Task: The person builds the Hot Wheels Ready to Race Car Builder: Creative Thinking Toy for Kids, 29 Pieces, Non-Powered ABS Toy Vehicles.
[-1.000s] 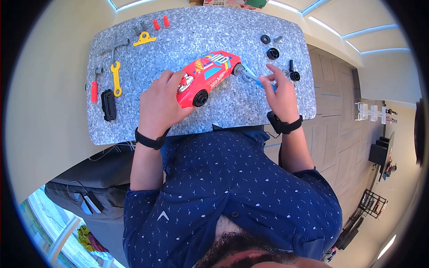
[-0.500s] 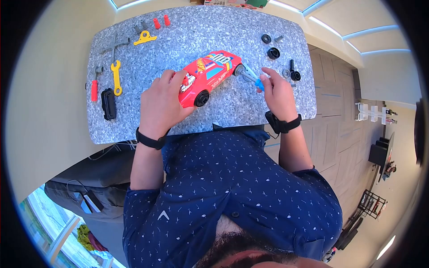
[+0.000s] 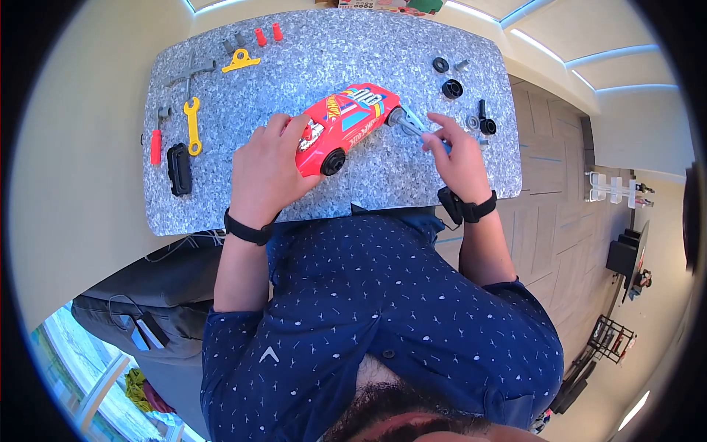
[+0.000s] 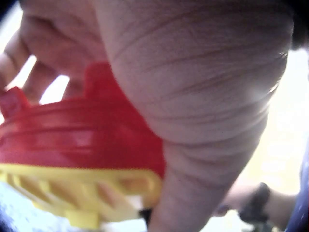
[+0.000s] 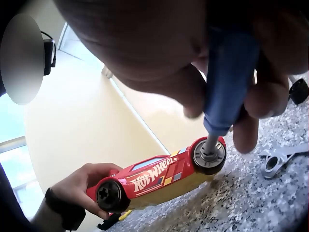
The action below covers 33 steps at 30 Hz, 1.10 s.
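One car (image 3: 346, 127), left grip (image 3: 266, 166); screwdriver (image 5: 228, 87), right grip (image 3: 460, 160).

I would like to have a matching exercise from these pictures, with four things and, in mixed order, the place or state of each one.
1. toy car
2. blue-handled screwdriver
3. yellow wrench
4. shirt

A. lying untouched on the speckled tabletop
B. gripped by the left hand
C. dark blue with small white marks
D. held in the right hand, shaft directed at a wheel

Pairs: 1-B, 2-D, 3-A, 4-C
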{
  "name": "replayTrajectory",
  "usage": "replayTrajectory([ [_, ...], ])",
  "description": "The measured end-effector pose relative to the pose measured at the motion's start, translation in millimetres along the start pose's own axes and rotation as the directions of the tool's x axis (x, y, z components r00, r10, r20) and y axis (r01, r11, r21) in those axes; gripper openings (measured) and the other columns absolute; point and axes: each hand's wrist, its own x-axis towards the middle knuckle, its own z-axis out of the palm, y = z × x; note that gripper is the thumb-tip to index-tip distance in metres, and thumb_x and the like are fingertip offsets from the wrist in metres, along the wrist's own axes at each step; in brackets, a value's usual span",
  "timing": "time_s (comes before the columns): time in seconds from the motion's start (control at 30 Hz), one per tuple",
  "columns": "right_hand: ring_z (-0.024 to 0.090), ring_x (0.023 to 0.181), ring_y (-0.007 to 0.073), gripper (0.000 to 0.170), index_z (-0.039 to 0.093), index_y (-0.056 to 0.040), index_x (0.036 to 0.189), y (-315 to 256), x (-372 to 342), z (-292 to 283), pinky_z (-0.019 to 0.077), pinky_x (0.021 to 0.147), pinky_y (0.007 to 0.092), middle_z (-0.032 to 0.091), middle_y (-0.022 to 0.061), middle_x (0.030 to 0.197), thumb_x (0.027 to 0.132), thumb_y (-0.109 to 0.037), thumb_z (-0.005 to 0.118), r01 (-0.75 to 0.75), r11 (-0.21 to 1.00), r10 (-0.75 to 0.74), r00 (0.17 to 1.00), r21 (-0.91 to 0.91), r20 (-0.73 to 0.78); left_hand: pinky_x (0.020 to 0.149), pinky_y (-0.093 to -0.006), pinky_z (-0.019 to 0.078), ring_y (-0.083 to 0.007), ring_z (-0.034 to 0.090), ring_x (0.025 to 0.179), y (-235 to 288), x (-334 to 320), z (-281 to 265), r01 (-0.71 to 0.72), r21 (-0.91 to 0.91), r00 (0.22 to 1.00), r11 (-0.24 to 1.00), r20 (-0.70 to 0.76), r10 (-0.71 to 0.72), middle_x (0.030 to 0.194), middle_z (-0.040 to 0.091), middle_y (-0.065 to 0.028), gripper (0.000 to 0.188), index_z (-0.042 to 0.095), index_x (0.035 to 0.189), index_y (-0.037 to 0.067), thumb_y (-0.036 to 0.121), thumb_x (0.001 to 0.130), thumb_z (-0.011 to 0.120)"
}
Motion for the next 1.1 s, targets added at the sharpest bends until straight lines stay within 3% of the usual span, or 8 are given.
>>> replayTrajectory([
  [0.03,0.079,0.086,0.0394,0.047,0.068,0.0006,0.139,1,0,0,0.0591,0.074,0.0445,0.08,0.0198,0.097,0.102,-0.026,0.08,-0.145,0.986,0.14,0.988,0.078,0.059,0.082,-0.0461,0.062,-0.0329,0.074,0.109,0,0,1,0.004,0.005,1.0,1.0,0.007,-0.004,0.122,0.07,-0.0089,0.076,0.068,0.137,0.012,0.039,0.073,0.097],
  [0.23,0.079,0.087,0.0397,0.043,0.072,-0.0012,0.133,-1,-1,-4,0.059,0.074,0.0444,0.079,0.0207,0.098,0.101,-0.028,0.082,0.123,0.986,-0.123,0.992,-0.112,0.012,0.084,-0.0463,0.0619,-0.0332,0.074,0.109,2,0,-3,0.007,0.022,1.0,1.0,0.017,-0.007,0.122,0.07,-0.0091,0.077,0.068,0.139,0.012,0.039,0.072,0.097],
  [0.33,0.078,0.086,0.0403,0.038,0.075,-0.0025,0.126,1,3,-1,0.0586,0.074,0.0453,0.079,0.021,0.096,0.099,-0.027,0.083,-0.127,0.99,0.12,0.987,0.062,0.102,0.085,-0.0464,0.0617,-0.0335,0.074,0.109,2,0,-1,-0.001,0.032,1.0,1.0,0.01,0.001,0.123,0.07,-0.0091,0.077,0.068,0.138,0.012,0.039,0.072,0.098],
  [0.53,0.076,0.085,0.0422,0.032,0.078,-0.0034,0.118,-1,-1,0,0.0584,0.075,0.0465,0.078,0.0213,0.095,0.096,-0.026,0.084,0.125,0.984,-0.12,0.992,-0.126,0.049,0.085,-0.0461,0.0619,-0.0334,0.073,0.11,1,0,-1,0.0,0.019,1.0,1.0,0.016,0.0,0.124,0.07,-0.0089,0.077,0.069,0.138,0.012,0.038,0.072,0.097],
  [0.67,0.075,0.087,0.0432,0.032,0.076,-0.0041,0.119,-2,-2,0,0.0574,0.076,0.0477,0.077,0.0223,0.095,0.097,-0.026,0.083,0.052,0.99,-0.04,0.994,-0.131,0.098,0.088,-0.046,0.0619,-0.0335,0.072,0.112,0,0,0,0.011,0.031,1.0,0.999,0.014,-0.011,0.127,0.069,-0.0088,0.079,0.067,0.14,0.012,0.035,0.071,0.098],
  [0.83,0.074,0.088,0.0443,0.029,0.069,-0.003,0.117,2,-3,-4,0.0562,0.075,0.0485,0.074,0.0215,0.093,0.098,-0.022,0.081,-0.017,0.987,0.041,0.988,-0.158,0.15,0.102,-0.0477,0.0581,-0.037,0.067,0.124,-24,4,8,-0.033,0.014,0.999,0.999,0.008,0.033,0.14,0.066,-0.0124,0.082,0.064,0.145,0.011,0.014,0.07,0.097],
  [0.93,0.074,0.087,0.0425,0.027,0.065,-0.0016,0.115,18,-2,2,0.0561,0.075,0.0475,0.074,0.0212,0.093,0.1,-0.02,0.078,0.01,0.998,-0.008,0.999,-0.057,0.032,0.111,-0.0486,0.0546,-0.0397,0.063,0.133,-43,8,13,-0.075,-0.017,0.997,0.997,-0.003,0.075,0.148,0.063,-0.015,0.083,0.062,0.147,0.011,0.0,0.071,0.091],
  [1.1,0.075,0.084,0.0295,0.033,0.066,-0.0022,0.129,35,18,30,0.0575,0.076,0.0443,0.076,0.0147,0.1,0.103,-0.019,0.077,-0.014,0.987,0.004,0.998,0.16,0.063,0.121,-0.0481,0.05,-0.0407,0.056,0.144,-65,13,25,-0.102,-0.13,0.995,0.986,-0.006,0.102,0.155,0.059,-0.0162,0.081,0.061,0.149,0.011,-0.014,0.074,0.08],
])
